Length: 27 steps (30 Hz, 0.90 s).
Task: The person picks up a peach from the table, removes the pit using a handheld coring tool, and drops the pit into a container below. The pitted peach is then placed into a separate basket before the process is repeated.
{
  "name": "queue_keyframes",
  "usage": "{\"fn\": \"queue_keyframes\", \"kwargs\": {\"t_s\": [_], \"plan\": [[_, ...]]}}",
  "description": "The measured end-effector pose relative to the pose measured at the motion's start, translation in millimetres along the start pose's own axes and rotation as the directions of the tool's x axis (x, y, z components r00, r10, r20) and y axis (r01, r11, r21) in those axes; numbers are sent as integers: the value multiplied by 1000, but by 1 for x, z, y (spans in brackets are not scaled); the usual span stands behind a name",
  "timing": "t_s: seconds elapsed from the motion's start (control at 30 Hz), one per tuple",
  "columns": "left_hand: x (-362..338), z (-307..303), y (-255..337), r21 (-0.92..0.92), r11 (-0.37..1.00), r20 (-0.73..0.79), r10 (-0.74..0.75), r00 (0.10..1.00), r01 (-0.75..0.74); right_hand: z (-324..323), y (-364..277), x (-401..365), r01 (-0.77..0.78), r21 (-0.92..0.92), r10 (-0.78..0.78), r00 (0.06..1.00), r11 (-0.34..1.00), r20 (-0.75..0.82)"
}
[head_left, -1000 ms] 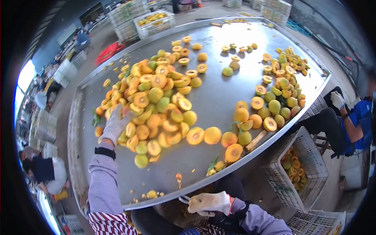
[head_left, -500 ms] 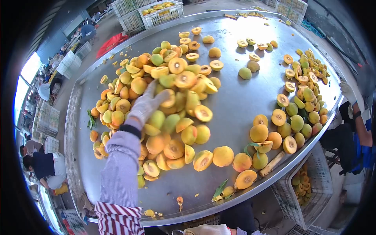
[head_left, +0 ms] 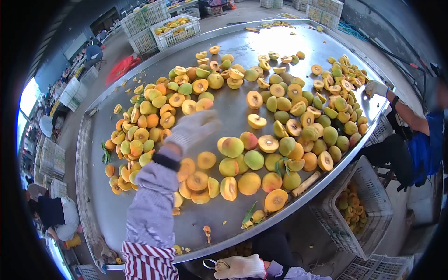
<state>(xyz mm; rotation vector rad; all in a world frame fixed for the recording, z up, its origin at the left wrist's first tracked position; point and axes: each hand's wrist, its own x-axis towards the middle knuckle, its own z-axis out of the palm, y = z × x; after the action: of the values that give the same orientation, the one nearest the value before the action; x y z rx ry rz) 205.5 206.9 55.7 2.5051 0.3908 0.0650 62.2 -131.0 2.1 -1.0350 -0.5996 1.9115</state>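
My left hand [head_left: 192, 131], in a pale knit glove, is over the metal table, blurred by motion. Its fingers look stretched out with nothing held. A pile of halved yellow peaches [head_left: 151, 107], some with pits showing, lies to its left and beyond it. More peach halves [head_left: 298, 126] are spread to its right, and several [head_left: 198, 180] lie close below the wrist. My right hand [head_left: 240, 267], also gloved, is at the bottom, below the table's near edge. It is closed round a tool with a metal loop [head_left: 209, 264]; the rest of the tool is hidden.
The metal table [head_left: 210, 238] has a raised rim. A short wooden stick [head_left: 306, 184] lies near the right edge. A co-worker's gloved hand [head_left: 376, 88] is at the far right side. A plastic crate [head_left: 373, 205] with peaches stands below; another filled crate [head_left: 179, 37] is behind the table.
My left hand has left the pile and moved right. Many peach halves have shifted from the left pile to the right group. The co-worker's hand has moved in over the table's edge.
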Motion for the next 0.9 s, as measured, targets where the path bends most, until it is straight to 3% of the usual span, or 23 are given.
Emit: {"fn": "queue_keyframes", "kwargs": {"t_s": [0.03, 0.1, 0.17, 0.2, 0.23, 0.3, 0.37, 0.43, 0.53, 0.57, 0.63, 0.67, 0.73, 0.8, 0.87, 0.9], "plan": [[-17, -8, -18, 286, 956, -73, -48, 996, 67, -4, 32, 21, -37, -17, 38, 995, 999, 92], [-61, -7, -51, 641, 702, -280, -164, 946, 311, -2, 12, 9, -114, -13, 115, 990, 993, 78], [-89, -12, -42, 584, 640, -118, -543, 831, 500, -2, 15, 13, -98, -28, 100, 993, 995, 69], [-93, -12, -60, 483, 758, 31, -516, 856, 439, -5, 18, 15, -55, -44, 57, 997, 998, 54], [-102, -4, -67, 485, 745, 31, -537, 843, 457, -1, 19, 16, -20, -51, 22, 998, 999, 52], [-132, 9, -76, 306, 912, 43, -300, 953, 274, 2, 19, 16, -99, -7, 99, 995, 995, -9], [-158, 22, -64, 361, 920, 59, -185, 981, 152, 4, 12, 19, -166, -15, 166, 986, 986, -33], [-186, 35, -62, 216, 973, 102, -111, 989, 87, 5, 7, 19, -203, -73, 202, 979, 976, -25], [-233, 42, -50, 176, 984, 200, -12, 980, -24, 5, 21, 23, -174, -130, 174, 985, 976, -18], [-244, 44, -53, 159, 986, 243, 2, 970, -42, 5, 21, 24, -182, -154, 182, 983, 971, -15], [-250, 20, -40, 18, 995, 410, -101, 906, 103, 7, 16, 23, -210, -160, 212, 977, 965, -3], [-250, 2, -35, 24, 993, 396, -117, 911, 117, 7, 13, 23, -235, -148, 235, 972, 961, -14], [-243, -33, -33, -152, 941, 314, -245, 917, 303, 7, 14, 24, -248, -152, 249, 968, 957, -13], [-232, -46, -74, -30, 978, -151, -207, 967, 205, 2, 19, 26, -266, -125, 268, 963, 956, 2], [-218, -66, -107, 379, 784, -408, -335, 849, 492, -1, 21, 28, -278, -124, 280, 960, 953, 2], [-212, -69, -125, 379, 781, -413, -336, 846, 496, -2, 20, 29, -286, -114, 288, 958, 951, -2]]}}
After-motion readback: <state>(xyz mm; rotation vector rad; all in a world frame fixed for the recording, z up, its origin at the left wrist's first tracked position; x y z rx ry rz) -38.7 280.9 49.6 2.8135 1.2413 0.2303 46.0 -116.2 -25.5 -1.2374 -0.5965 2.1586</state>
